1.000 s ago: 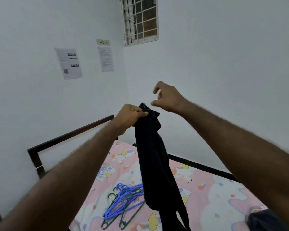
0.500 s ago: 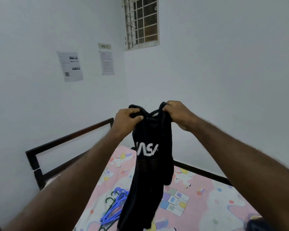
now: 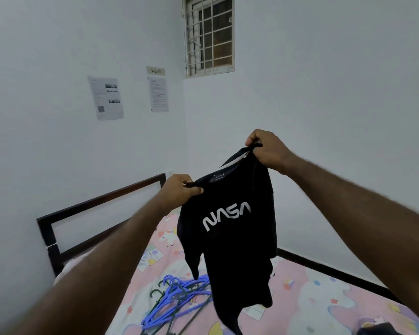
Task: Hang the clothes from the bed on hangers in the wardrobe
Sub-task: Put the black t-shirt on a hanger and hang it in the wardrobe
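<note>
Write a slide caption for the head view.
Left hand and right hand hold a black NASA T-shirt up over hangers on the bed.

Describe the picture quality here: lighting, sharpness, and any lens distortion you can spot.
Head view: soft, even indoor light, no hard shadows or glare. Head view: white lettering on the black NASA-printed T-shirt reads sharp; the bare left forearm looks soft. Head view: the wide-angle lens leans the white barred window.

White walls [image 3: 324,93] bear a barred window [image 3: 209,36], sign [image 3: 155,70] and papers [image 3: 106,97].
</note>
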`<action>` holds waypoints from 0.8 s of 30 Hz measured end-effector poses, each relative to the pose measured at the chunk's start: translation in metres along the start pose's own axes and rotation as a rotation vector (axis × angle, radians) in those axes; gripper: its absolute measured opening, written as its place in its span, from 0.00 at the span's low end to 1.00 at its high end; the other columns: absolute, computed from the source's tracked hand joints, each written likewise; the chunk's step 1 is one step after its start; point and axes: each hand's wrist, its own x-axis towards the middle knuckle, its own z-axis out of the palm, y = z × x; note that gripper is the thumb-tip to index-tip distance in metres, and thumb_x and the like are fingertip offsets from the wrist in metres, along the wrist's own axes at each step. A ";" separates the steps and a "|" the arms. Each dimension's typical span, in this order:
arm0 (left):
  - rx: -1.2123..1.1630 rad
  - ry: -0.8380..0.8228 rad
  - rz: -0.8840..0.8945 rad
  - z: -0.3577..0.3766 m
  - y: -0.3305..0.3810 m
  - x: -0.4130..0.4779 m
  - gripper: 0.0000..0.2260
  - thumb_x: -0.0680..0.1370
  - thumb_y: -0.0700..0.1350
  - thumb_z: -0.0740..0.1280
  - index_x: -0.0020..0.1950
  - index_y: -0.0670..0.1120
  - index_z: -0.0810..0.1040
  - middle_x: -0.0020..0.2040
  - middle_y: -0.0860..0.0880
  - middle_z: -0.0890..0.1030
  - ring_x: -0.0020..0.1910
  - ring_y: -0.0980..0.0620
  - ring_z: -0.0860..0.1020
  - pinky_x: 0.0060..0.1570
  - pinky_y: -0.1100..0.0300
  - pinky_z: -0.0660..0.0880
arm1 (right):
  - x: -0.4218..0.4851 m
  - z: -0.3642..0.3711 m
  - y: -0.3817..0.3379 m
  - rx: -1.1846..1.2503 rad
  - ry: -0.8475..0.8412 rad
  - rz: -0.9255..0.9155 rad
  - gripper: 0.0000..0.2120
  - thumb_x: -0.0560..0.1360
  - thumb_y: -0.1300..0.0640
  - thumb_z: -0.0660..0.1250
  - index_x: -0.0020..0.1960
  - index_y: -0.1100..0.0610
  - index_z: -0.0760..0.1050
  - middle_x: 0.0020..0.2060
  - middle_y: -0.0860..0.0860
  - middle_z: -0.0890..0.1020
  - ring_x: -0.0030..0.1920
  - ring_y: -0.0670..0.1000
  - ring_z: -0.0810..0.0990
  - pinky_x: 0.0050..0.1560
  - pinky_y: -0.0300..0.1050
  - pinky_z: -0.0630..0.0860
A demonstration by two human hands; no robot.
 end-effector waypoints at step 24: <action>-0.417 -0.117 -0.044 -0.008 0.015 0.005 0.08 0.74 0.37 0.72 0.35 0.41 0.81 0.33 0.46 0.82 0.34 0.52 0.81 0.34 0.62 0.76 | 0.014 -0.025 0.014 0.187 0.156 0.136 0.16 0.74 0.69 0.53 0.47 0.54 0.77 0.42 0.50 0.80 0.43 0.50 0.77 0.42 0.41 0.74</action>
